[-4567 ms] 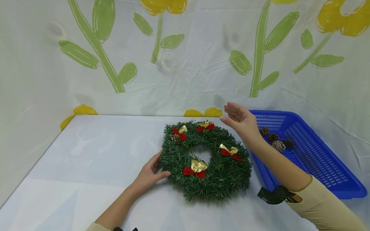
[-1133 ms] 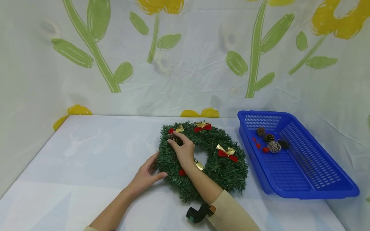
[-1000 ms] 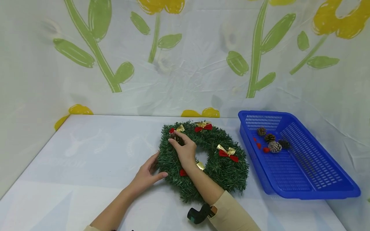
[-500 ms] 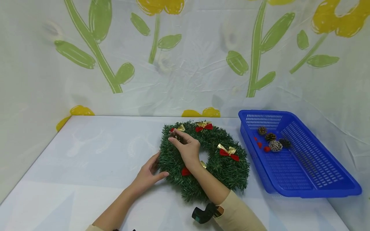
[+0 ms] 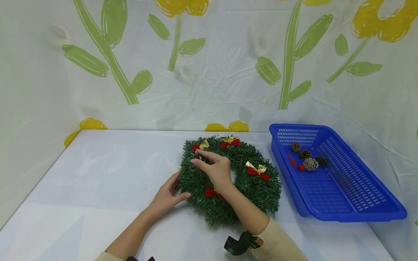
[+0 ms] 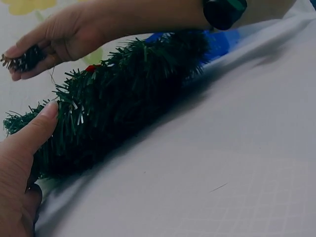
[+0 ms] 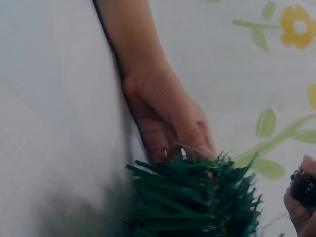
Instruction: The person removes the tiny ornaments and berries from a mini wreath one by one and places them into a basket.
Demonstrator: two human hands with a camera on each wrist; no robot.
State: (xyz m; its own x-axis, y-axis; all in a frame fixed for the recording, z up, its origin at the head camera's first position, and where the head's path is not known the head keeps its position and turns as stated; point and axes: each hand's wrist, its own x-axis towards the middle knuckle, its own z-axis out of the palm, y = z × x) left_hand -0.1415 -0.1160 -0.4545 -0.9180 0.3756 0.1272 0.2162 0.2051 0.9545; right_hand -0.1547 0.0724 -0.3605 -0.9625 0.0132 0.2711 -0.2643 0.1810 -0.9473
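Pine cone (image 5: pixel 198 156) pinched by right hand (image 5: pixel 215 169) fingertips, just above wreath (image 5: pixel 258 190) top-left | left hand (image 5: pixel 168 197) fingers straight, steadying wreath rim on desk (image 5: pixel 98 203) | cone looks light, stiff, scaly; grip its sides | basket (image 5: pixel 346 214) right of right hand

Under my hands (image 5: pixel 215 170), dark green wreath (image 5: pixel 258 192) with red-gold bows (image 5: pixel 256 170); right of them, blue basket (image 5: pixel 359 214).

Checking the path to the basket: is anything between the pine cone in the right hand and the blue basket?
The right hand pinches the pine cone over the wreath; the wreath's right side and its bow lie toward the blue basket, low enough to pass over.
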